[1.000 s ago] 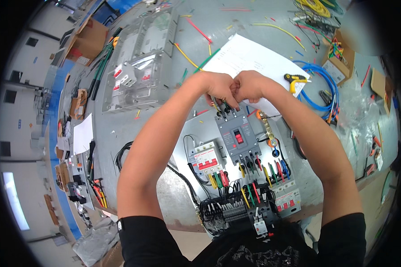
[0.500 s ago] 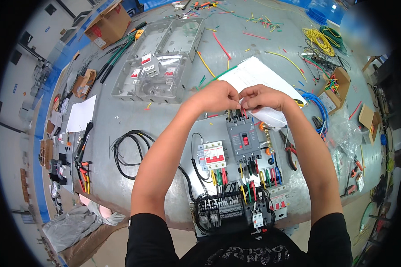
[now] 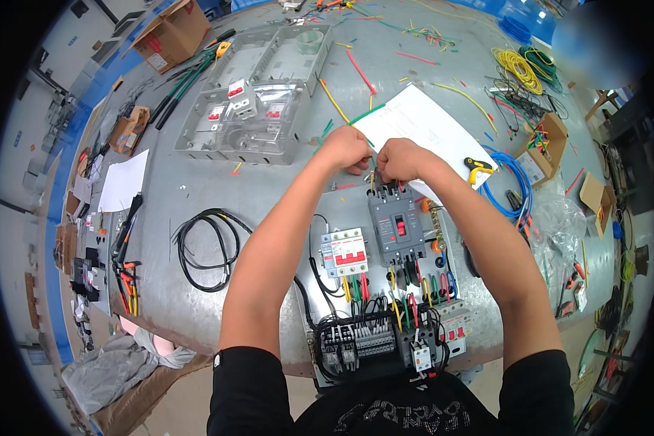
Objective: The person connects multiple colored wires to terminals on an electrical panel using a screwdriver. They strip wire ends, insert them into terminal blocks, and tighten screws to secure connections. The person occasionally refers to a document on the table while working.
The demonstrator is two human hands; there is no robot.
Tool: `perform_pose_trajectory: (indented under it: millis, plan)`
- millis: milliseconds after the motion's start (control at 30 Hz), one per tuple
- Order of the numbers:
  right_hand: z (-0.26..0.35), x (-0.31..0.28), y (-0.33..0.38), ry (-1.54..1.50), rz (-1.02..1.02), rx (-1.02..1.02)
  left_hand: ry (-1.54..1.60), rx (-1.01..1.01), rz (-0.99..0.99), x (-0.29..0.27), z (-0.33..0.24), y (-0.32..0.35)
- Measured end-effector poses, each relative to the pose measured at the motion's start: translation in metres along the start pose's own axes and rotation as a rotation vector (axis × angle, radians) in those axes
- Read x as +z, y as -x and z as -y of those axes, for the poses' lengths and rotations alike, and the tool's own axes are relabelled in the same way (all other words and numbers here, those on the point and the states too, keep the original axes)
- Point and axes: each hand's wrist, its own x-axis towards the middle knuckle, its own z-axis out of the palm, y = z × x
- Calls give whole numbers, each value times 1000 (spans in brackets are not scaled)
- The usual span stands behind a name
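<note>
My left hand (image 3: 347, 150) and my right hand (image 3: 400, 160) meet with closed fingers just above the top terminals of a dark grey circuit breaker (image 3: 395, 225). Between the fingertips runs a short yellow wire (image 3: 372, 176) that goes down to the breaker's top. The breaker sits on a metal mounting plate (image 3: 327, 211) with a white breaker with red switches (image 3: 345, 252) to its left and black contactors and terminal blocks (image 3: 356, 340) below. Coloured wires link these parts. How each hand grips the wire is hidden by the fingers.
A white paper sheet (image 3: 420, 123) lies behind the hands. A clear plastic meter enclosure (image 3: 251, 120) sits at back left, a black cable coil (image 3: 205, 247) at left, blue wire (image 3: 514, 182) and yellow wire coils (image 3: 517, 69) at right. Cardboard boxes and hand tools ring the table.
The view has shifted so the workpiece and hands sit lower and more central. Both hands stay together at the top of the grey breaker.
</note>
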Motion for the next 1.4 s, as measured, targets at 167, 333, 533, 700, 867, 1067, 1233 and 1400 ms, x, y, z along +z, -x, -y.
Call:
perform_pose_trajectory:
  millis: [167, 333, 533, 700, 867, 1067, 1233, 1400]
  plan:
    - [-5, -1, -10, -10, 51, 84, 30, -40, 23, 6, 0, -10]
    - [11, -2, 0, 37, 46, 119, -63, 195, -19, 2, 10, 1]
    - [9, -3, 4, 39, 22, 142, -152, 380, 65, 4, -3, 41]
    - [4, -4, 2, 36, 33, 114, -131, 258, 151, 3, -8, 60]
    - [-6, -3, -2, 34, 20, 91, -53, 106, 244, -1, -13, 62]
    - [-7, -1, 3, -47, 6, 76, -26, -61, 326, -11, -15, 38]
    - [-12, 0, 3, -68, 17, 68, -20, -107, 411, -8, -9, 25]
    - [-14, -3, 0, -75, 31, 57, 54, -155, 470, -13, -12, 26]
